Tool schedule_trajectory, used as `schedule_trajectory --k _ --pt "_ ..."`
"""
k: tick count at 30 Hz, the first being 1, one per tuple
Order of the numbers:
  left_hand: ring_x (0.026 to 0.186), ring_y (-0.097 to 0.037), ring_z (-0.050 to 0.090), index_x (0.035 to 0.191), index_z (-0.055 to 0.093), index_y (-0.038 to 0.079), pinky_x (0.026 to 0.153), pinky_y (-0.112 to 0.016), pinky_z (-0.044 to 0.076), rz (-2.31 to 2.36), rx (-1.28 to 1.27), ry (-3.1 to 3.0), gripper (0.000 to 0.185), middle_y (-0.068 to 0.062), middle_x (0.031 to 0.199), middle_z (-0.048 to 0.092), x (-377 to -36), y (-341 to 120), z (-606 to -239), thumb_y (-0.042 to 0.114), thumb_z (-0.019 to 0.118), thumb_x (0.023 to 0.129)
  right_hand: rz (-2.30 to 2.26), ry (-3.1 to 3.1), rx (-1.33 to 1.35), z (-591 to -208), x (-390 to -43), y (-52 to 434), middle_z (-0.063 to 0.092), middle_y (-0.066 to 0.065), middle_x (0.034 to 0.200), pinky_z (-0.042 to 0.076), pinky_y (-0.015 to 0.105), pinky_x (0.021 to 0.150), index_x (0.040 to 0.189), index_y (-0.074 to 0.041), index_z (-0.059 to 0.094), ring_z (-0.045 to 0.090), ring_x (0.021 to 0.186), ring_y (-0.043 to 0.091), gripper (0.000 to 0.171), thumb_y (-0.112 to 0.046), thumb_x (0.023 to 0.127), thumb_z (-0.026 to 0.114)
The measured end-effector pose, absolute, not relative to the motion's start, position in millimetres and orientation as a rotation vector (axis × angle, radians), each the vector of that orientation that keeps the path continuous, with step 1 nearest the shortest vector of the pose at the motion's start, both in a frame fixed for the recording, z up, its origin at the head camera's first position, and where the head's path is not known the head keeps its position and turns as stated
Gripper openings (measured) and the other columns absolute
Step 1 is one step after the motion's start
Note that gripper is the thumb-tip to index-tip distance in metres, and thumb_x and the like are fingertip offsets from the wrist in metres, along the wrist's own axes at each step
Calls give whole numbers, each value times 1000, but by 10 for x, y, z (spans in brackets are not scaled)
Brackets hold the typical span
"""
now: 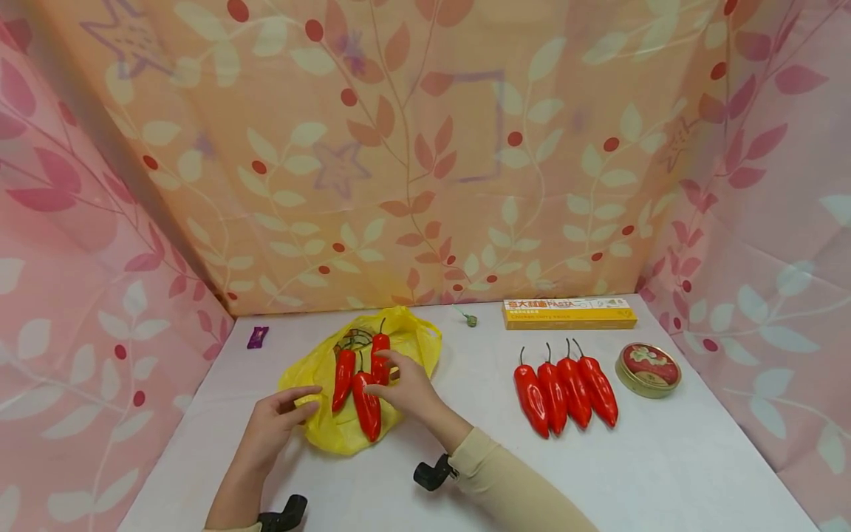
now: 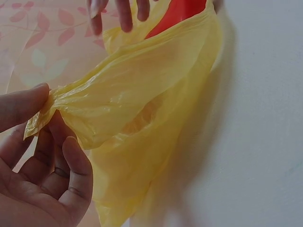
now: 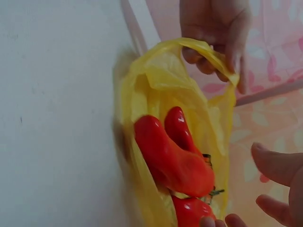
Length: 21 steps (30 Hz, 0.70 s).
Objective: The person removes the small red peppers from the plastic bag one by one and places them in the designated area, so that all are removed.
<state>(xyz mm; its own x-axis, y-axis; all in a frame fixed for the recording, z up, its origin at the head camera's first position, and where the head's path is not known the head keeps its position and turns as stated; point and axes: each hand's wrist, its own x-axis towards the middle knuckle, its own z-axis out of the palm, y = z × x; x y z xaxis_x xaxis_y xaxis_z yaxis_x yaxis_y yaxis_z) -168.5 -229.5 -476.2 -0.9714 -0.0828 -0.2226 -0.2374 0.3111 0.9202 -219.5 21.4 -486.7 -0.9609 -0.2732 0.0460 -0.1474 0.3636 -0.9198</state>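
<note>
A yellow plastic bag [image 1: 322, 432] lies spread on the table with its mouth gaping. Three red chili peppers are in it: one at left [image 1: 343, 378], one nearest the front [image 1: 367, 414] and one at the back [image 1: 380, 347]. My left hand [image 1: 269, 425] pinches the bag's rim between thumb and fingers, as the left wrist view shows [image 2: 45, 113]. Over the bag's right side hovers my right hand [image 1: 415, 388], thumb and fingers spread, with nothing between them. It partly covers the back pepper.
Several red chili peppers [image 1: 565, 388] lie in a row at right, beside a round red-lidded tin [image 1: 648, 368]. Behind them is a yellow pasta box [image 1: 569, 315]. A small green-headed item [image 1: 471, 321] and a purple wrapped candy [image 1: 258, 338] lie farther back. Patterned cloth walls enclose the table.
</note>
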Motion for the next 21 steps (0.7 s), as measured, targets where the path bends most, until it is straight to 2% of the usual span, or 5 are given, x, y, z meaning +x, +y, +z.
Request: schedule_trajectory --k 9,17,21 --pt "109 -23 51 132 67 9 82 -21 54 1745 -288 2425 37 -11 140 56 -1676 -2295 -4764 20 69 96 -1498 2624 -304 -4987 -2139 -8 57 10 127 60 36 82 142 -20 55 55 113 23 69 -36 81 85" --pt "109 -23 51 130 68 11 83 -20 54 1733 -287 2436 36 -12 138 56 -1681 -2298 -4769 22 70 96 -1410 2659 -282 -5040 -2089 -93 55 9 119 61 36 76 143 -25 54 55 105 21 74 -33 78 88" --pt "109 -23 50 131 68 11 83 -21 54 1725 -279 2442 37 -12 138 56 -1669 -2297 -4756 24 70 96 -1369 2689 -282 -5059 -2081 -110 56 7 115 60 33 72 143 -25 54 54 101 20 75 -32 77 89"
